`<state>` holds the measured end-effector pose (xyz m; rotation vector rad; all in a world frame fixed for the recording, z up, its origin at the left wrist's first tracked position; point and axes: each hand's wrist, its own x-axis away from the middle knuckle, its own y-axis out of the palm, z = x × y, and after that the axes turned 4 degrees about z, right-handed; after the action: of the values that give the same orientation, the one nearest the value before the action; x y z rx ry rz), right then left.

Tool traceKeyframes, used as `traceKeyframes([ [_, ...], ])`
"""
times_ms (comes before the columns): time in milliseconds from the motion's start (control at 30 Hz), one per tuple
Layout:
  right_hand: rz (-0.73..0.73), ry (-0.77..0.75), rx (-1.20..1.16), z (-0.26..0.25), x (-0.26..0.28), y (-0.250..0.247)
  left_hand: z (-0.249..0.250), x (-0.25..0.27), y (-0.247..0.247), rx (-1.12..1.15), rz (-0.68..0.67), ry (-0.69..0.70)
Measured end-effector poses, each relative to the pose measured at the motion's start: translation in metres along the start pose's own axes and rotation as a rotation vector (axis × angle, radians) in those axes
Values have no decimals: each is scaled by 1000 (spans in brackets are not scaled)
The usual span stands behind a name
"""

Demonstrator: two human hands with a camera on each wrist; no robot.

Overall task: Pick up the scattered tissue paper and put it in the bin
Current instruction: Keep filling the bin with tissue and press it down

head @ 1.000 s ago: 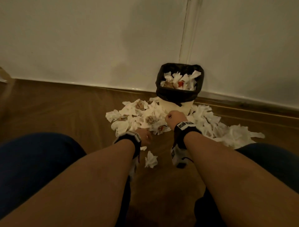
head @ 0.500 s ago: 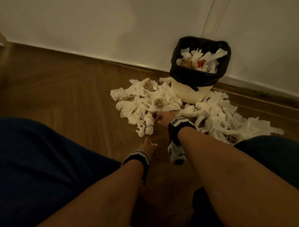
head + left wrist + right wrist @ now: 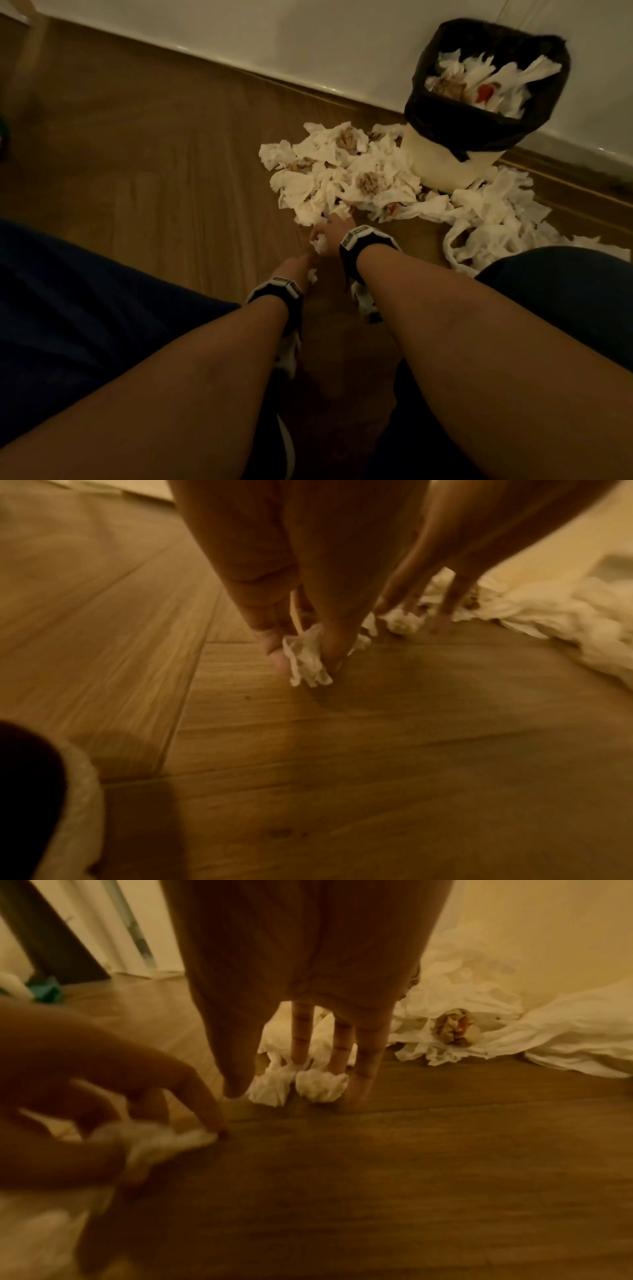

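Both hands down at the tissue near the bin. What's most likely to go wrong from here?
1. The bin already looks packed near its rim, so added tissue may slide back out.
2. The left hand only pinches a small tissue scrap at the fingertips; it could slip on the way up.
3. The right hand rests straight fingers on two small wads without gripping them, so they may stay on the floor.
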<state>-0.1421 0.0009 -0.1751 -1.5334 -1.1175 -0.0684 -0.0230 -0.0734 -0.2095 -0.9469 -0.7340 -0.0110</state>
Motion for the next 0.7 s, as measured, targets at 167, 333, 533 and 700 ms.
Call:
traceKeyframes([
  [167,-18,12,-83,2,-5,16,-13,-5,-6,-40,140,-112],
  [333,-14,121,-10,-7,-7,16,-6,-7,-14,69,234,-135],
  [533,-53,121,46,0,0,7,-2,-2,-16,149,296,-168],
  [700,-14,140,-3,14,16,-14,8,8,-25,110,333,-147],
])
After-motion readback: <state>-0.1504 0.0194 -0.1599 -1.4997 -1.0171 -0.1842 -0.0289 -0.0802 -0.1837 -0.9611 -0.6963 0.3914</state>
